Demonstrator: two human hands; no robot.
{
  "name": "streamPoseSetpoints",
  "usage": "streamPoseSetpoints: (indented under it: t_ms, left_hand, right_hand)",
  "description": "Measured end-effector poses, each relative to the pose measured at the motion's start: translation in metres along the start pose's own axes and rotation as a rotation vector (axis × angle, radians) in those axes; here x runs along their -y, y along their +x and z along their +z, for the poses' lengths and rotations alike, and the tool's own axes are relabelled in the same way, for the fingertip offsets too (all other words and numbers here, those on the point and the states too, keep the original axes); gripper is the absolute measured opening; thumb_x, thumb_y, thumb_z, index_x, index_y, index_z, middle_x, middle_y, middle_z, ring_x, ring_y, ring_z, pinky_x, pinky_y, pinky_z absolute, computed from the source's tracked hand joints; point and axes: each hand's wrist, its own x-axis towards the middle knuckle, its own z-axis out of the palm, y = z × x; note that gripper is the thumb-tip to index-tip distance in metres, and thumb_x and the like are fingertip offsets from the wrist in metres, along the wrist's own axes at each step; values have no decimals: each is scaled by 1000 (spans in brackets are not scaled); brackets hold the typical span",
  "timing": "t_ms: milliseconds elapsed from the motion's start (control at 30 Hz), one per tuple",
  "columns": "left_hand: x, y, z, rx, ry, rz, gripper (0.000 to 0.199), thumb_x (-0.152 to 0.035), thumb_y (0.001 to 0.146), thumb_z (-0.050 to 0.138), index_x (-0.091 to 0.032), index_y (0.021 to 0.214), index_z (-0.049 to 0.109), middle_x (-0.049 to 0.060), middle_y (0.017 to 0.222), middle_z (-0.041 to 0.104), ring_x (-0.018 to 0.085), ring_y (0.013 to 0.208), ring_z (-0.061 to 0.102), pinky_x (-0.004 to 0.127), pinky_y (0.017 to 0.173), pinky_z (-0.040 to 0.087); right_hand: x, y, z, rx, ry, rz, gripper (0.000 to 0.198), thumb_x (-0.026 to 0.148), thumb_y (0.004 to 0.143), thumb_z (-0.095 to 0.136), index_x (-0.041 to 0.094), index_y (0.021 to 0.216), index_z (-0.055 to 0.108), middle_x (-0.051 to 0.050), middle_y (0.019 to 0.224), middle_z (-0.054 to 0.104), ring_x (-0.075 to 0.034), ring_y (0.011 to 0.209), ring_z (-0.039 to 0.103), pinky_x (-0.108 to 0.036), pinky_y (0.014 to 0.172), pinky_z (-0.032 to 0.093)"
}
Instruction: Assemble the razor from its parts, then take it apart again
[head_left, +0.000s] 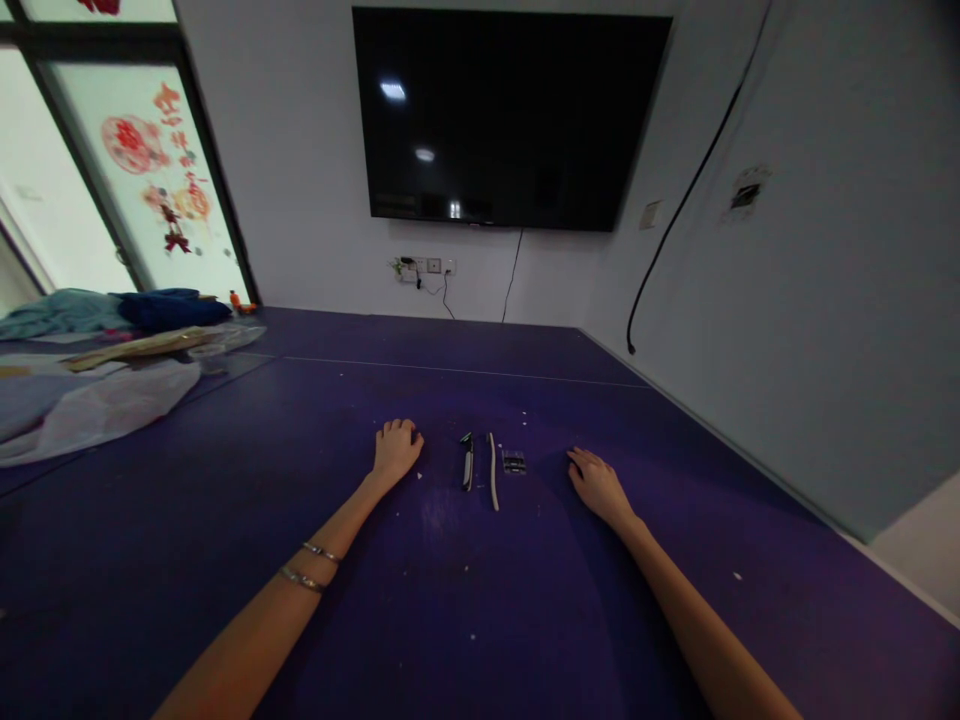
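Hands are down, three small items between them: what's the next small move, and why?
Probably slide the left hand toward the razor-like tool: that hand looks empty, the tool is the item nearest it, and a gap separates them.

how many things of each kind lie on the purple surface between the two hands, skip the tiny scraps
Razor-like tool: 1
Pale, slightly bent strip: 1
Small clear-and-dark piece: 1
Total: 3
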Motion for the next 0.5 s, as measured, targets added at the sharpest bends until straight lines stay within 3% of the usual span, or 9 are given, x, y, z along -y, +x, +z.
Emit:
streamPoseSetpoints:
  t_ms: [67, 167, 267, 500]
  left_hand:
    - [-12, -1, -9, -9, -40, 6, 27, -28, 84, 39, -17, 99, 58, 12, 109, 60, 26, 108, 48, 38, 91, 35]
    - [-34, -1, -15, 214, -145, 47, 24, -27, 82, 43, -17, 96, 60, 10, 101, 64, 21, 96, 57, 31, 82, 41]
    - [-54, -4, -14, 330, -169, 101, 24, -36, 79, 50, -19, 86, 64, 6, 90, 67, 18, 83, 62, 25, 70, 44]
    - [-85, -8, -2, 378, -98, 112, 37, -46, 77, 49, -15, 89, 66, 15, 95, 66, 29, 91, 62, 37, 74, 47]
  right_hand:
    - [0, 0, 0, 2, -15, -1, 42, 25, 85, 36, 13, 118, 57, -13, 128, 52, -26, 121, 43, -41, 99, 33]
    - [-1, 0, 1, 0, -19, 4, 42, 26, 85, 35, 13, 118, 57, -12, 128, 52, -26, 120, 44, -43, 99, 33]
    - [-3, 0, 3, -3, -18, 5, 41, 26, 85, 36, 13, 118, 57, -13, 128, 52, -26, 120, 44, -43, 99, 33]
    - [-1, 0, 1, -5, -57, -5, 42, 26, 85, 35, 15, 118, 57, -10, 128, 52, -25, 120, 45, -40, 99, 34]
